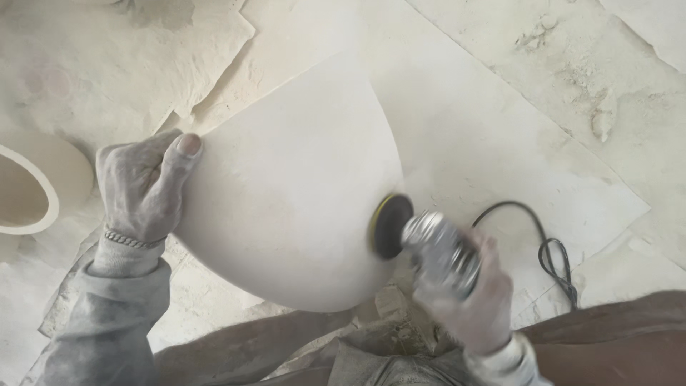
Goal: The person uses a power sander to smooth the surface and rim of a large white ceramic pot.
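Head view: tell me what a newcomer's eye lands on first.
The large pale rounded vessel fills the middle. At its right flank the right hand presses a power sander, its dark disc against the surface. The dusty left hand braces the vessel's left edge, and a black cord loops on the floor at right.

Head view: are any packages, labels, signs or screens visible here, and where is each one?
None are in view. There is only a large smooth white rounded vessel, steadied by the left hand, a sander with a dark disc in the right hand, its black cord, and a dusty floor.
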